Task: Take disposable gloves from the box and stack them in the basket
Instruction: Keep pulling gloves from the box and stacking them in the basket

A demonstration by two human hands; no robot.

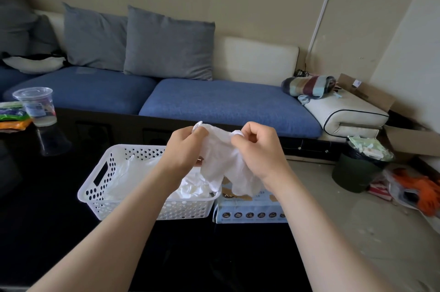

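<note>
Glove [221,160] pinched between both hands.

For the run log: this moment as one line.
step: glove held up, not yet stacked | left hand: pinches glove | right hand: pinches glove | basket: gloves inside | box: right of basket

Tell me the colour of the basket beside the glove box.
The basket is white with perforated walls, seen in the head view.

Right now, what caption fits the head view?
A white glove held by the left hand and right hand above the basket and glove box.
</note>
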